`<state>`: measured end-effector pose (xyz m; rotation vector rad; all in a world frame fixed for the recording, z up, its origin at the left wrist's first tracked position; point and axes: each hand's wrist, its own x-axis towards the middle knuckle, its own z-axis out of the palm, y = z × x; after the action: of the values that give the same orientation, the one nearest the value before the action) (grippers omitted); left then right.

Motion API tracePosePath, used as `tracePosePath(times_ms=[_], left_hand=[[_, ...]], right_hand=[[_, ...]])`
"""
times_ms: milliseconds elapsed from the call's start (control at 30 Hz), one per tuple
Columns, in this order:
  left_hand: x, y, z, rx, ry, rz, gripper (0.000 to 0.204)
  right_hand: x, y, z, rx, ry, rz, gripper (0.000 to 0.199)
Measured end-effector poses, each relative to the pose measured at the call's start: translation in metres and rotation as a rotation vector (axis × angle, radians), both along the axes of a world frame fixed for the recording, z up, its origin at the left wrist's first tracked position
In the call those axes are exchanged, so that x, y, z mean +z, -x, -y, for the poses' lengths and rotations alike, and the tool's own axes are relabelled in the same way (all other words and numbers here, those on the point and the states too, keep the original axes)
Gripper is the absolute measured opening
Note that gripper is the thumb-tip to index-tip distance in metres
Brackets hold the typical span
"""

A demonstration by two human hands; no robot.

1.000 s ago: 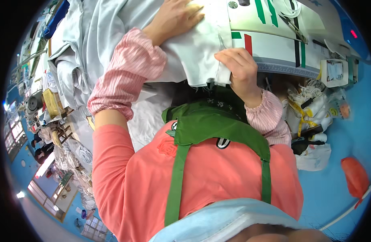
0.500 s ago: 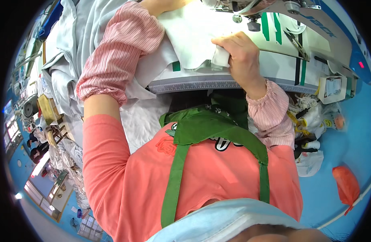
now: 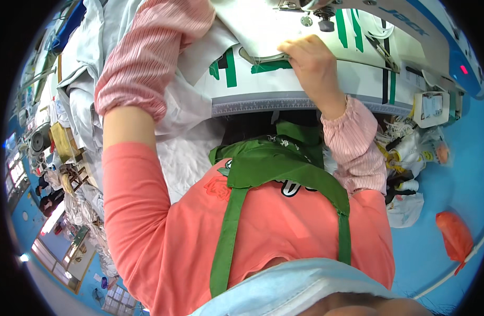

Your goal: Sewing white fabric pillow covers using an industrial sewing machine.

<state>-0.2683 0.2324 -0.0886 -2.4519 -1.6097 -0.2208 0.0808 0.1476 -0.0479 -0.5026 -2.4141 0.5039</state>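
Observation:
A pale white-grey fabric piece lies flat on the sewing machine's bed, its near edge curved and turned up a little. At that edge's right end, my right hand is closed, thumb and fingers pinching the cloth. My left arm, in a pink striped sleeve cover, reaches past the top of the picture over the left part of the cloth; the left hand itself is out of sight. The sewing machine stands beyond my right hand, with a dark knob near the fabric. Its needle area is cut off above.
A ruler strip runs along the table's front edge. Green tape strips mark the table. Tweezers or snips lie right of my hand. Grey-white cloth heaps at the left. A small white box and thread spools are at the right.
The fabric's near edge has shifted away from me, uncovering more green tape. My left arm has reached farther out, taking the hand from view. My right hand has moved slightly up, still pinching cloth.

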Motion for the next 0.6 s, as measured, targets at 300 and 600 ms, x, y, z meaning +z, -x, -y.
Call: tracePosePath(times_ms=[300, 600], left_hand=[[0.057, -0.180, 0.175, -0.082, 0.025, 0.341, 0.028], [0.041, -0.172, 0.177, -0.105, -0.107, 0.354, 0.024]], right_hand=[[-0.009, -0.024, 0.046, -0.145, -0.182, -0.005, 0.023], [-0.002, -0.058, 0.031, -0.302, -0.069, -0.169, 0.019]])
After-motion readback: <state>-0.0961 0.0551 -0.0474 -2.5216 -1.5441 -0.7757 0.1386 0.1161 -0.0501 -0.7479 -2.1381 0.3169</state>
